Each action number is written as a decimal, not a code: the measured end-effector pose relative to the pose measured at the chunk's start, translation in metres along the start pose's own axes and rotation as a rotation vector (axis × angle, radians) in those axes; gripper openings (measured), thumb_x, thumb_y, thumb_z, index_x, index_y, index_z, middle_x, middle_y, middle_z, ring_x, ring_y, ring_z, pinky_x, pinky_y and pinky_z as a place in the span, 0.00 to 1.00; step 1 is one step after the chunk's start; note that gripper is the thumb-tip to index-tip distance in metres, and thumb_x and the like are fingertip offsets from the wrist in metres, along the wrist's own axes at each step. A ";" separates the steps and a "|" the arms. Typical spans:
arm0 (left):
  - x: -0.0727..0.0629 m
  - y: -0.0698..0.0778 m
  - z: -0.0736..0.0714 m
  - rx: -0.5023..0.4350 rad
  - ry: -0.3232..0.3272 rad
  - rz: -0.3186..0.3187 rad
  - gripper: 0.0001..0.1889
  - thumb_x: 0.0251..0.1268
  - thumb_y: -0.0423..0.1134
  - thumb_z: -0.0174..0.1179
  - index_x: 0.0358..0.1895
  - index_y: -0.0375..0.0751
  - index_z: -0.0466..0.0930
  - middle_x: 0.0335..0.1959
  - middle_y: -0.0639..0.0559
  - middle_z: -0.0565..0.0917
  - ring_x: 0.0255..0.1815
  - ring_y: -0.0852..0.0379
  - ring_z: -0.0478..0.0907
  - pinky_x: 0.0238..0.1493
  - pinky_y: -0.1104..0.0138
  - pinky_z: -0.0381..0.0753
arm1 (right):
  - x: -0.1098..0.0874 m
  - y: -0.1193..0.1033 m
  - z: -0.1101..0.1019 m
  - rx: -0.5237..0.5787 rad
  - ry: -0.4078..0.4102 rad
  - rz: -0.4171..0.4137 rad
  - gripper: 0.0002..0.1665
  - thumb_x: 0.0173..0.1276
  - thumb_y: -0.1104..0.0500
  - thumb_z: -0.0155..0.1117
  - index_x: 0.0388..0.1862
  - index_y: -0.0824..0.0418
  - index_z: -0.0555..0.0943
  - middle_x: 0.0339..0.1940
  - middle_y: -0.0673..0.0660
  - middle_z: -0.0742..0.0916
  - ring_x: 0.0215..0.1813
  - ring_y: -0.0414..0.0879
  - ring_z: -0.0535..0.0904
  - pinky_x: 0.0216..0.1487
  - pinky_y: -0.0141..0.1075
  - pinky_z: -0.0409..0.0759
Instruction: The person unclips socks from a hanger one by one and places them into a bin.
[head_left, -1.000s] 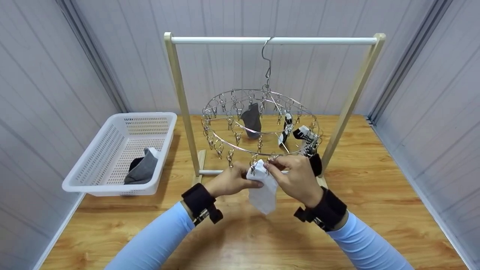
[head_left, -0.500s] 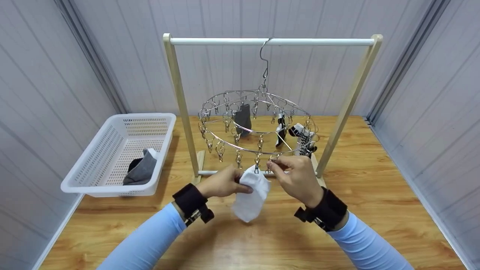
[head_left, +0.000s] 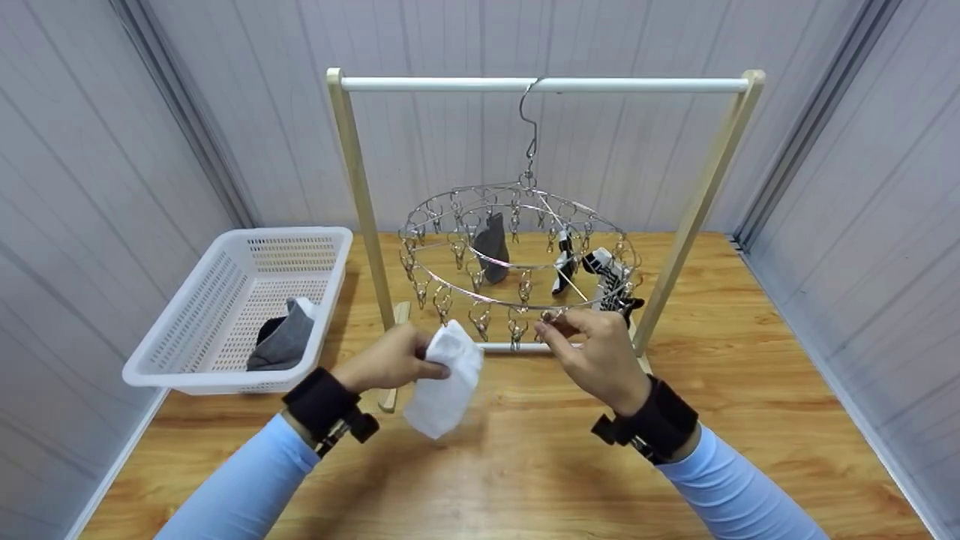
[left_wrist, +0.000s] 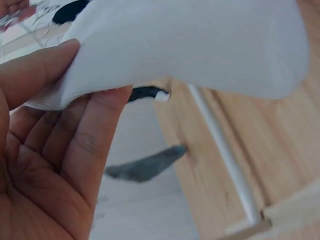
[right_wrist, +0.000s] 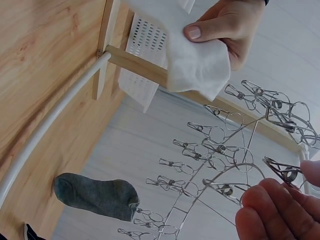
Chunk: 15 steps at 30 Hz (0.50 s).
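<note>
My left hand [head_left: 394, 356] pinches a white sock [head_left: 444, 386] between thumb and fingers, left of centre in the head view. The toe hangs down, and the cuff is close below the front clips of a round wire sock hanger [head_left: 480, 300]. In the left wrist view the sock [left_wrist: 190, 45] stretches out from the thumb. At the hanger's front right, my right hand [head_left: 596, 356] holds a metal clip [right_wrist: 284, 172], seen between thumb and fingers in the right wrist view. Nothing hangs from that clip.
Clipped to the hanger are a grey sock [head_left: 491, 251] and black-and-white socks [head_left: 564, 262] at the right. A wooden stand [head_left: 356, 180] with a white top bar [head_left: 450, 85] carries the hanger. On the left, a white basket [head_left: 176, 307] contains grey and black socks [head_left: 289, 341].
My left hand has drawn the white sock leftward and away from my right hand. The right hand has stayed at its place on the rim, while the hanger has swung slightly.
</note>
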<state>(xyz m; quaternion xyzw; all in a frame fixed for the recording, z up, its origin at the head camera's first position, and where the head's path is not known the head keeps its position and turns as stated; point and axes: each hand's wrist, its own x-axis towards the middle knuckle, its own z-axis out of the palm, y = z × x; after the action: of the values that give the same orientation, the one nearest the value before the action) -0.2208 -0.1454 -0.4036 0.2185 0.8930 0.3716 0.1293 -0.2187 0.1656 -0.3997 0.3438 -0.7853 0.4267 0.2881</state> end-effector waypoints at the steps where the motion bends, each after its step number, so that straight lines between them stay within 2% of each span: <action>1: -0.004 -0.001 -0.004 -0.004 0.007 -0.010 0.08 0.65 0.32 0.75 0.39 0.29 0.90 0.34 0.38 0.93 0.31 0.56 0.88 0.38 0.64 0.92 | 0.000 0.000 0.000 0.000 0.001 0.000 0.03 0.64 0.71 0.78 0.32 0.68 0.90 0.28 0.58 0.93 0.27 0.48 0.90 0.32 0.36 0.90; 5: -0.018 -0.005 -0.024 -0.013 0.036 -0.050 0.09 0.67 0.32 0.74 0.41 0.28 0.89 0.37 0.36 0.93 0.35 0.50 0.91 0.42 0.59 0.94 | -0.001 0.001 0.000 0.005 -0.003 0.007 0.03 0.65 0.70 0.77 0.32 0.67 0.90 0.27 0.57 0.93 0.26 0.47 0.90 0.31 0.39 0.89; 7: -0.025 -0.006 -0.036 -0.023 0.051 -0.076 0.09 0.68 0.32 0.73 0.44 0.28 0.89 0.39 0.35 0.93 0.38 0.48 0.92 0.44 0.57 0.94 | -0.002 0.001 0.001 0.007 -0.004 0.008 0.03 0.64 0.71 0.77 0.32 0.66 0.91 0.27 0.56 0.93 0.26 0.46 0.89 0.31 0.36 0.89; 12: -0.043 -0.011 -0.068 -0.041 0.110 -0.143 0.11 0.73 0.32 0.67 0.50 0.26 0.86 0.44 0.33 0.92 0.41 0.49 0.91 0.46 0.57 0.94 | -0.002 0.001 0.001 0.017 0.003 -0.004 0.02 0.64 0.71 0.77 0.34 0.66 0.91 0.26 0.55 0.93 0.26 0.45 0.89 0.34 0.29 0.88; 15: -0.052 -0.016 -0.083 -0.036 0.174 -0.158 0.13 0.77 0.33 0.64 0.52 0.23 0.85 0.45 0.32 0.91 0.43 0.49 0.90 0.46 0.57 0.94 | -0.001 0.001 0.002 0.020 -0.001 -0.005 0.01 0.67 0.69 0.76 0.34 0.67 0.91 0.27 0.55 0.93 0.27 0.46 0.89 0.34 0.30 0.88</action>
<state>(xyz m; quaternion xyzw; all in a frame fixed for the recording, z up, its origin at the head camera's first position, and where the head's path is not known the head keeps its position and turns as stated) -0.2133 -0.2309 -0.3537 0.1120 0.9085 0.3938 0.0842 -0.2192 0.1652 -0.4021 0.3486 -0.7803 0.4337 0.2855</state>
